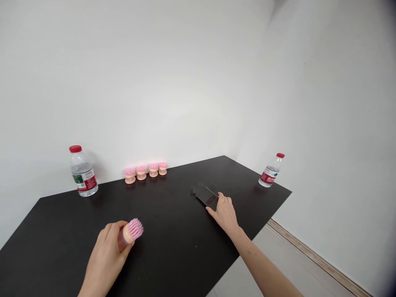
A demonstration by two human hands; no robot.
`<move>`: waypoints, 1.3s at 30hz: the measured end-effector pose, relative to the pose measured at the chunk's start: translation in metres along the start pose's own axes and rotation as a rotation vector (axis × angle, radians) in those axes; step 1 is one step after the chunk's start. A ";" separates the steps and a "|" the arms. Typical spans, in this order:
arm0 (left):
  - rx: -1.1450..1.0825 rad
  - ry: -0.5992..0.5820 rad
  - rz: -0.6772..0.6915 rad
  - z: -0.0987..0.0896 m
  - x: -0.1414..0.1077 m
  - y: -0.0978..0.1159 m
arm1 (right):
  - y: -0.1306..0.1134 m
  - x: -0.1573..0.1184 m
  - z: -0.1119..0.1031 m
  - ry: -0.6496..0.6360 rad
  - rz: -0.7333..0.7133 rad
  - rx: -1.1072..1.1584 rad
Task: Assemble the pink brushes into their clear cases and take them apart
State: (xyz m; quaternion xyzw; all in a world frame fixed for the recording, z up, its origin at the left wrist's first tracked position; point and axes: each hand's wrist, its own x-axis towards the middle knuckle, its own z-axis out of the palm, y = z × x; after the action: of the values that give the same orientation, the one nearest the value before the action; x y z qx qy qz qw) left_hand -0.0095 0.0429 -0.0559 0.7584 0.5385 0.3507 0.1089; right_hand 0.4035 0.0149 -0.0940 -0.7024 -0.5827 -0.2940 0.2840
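Note:
My left hand [105,251] is closed around a small round scrub brush [132,231], above the near left part of the black table [173,222]. Its pink bristles point up and to the right; the pale base is partly hidden by my fingers. Farther right, my right hand [225,211] grips the near end of a flat, dark, glossy phone [206,197], thumb at one edge and fingers at the other. The far end of the phone is blurred by pixel blocks. Several similar brushes [141,173] stand in a row at the back edge, bristles up.
A water bottle with a red cap [84,175] stands at the back left, near the white wall [173,82]. Another red-capped bottle [269,175] stands close to the table's right edge. Beyond that edge lies a pale floor [278,255].

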 end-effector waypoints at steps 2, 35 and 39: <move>0.003 -0.009 0.004 0.001 0.000 -0.001 | -0.001 -0.001 0.001 -0.005 0.014 -0.011; -0.077 0.060 0.025 -0.010 -0.009 0.016 | -0.255 0.042 -0.053 -0.809 -0.205 1.021; -0.057 0.068 -0.018 -0.010 -0.009 0.015 | -0.260 0.030 -0.032 -0.820 0.011 1.149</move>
State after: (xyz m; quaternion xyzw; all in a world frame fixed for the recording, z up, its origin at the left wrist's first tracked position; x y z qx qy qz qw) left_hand -0.0062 0.0263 -0.0443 0.7377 0.5385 0.3905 0.1153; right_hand 0.1490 0.0525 -0.0359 -0.4985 -0.7021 0.3499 0.3690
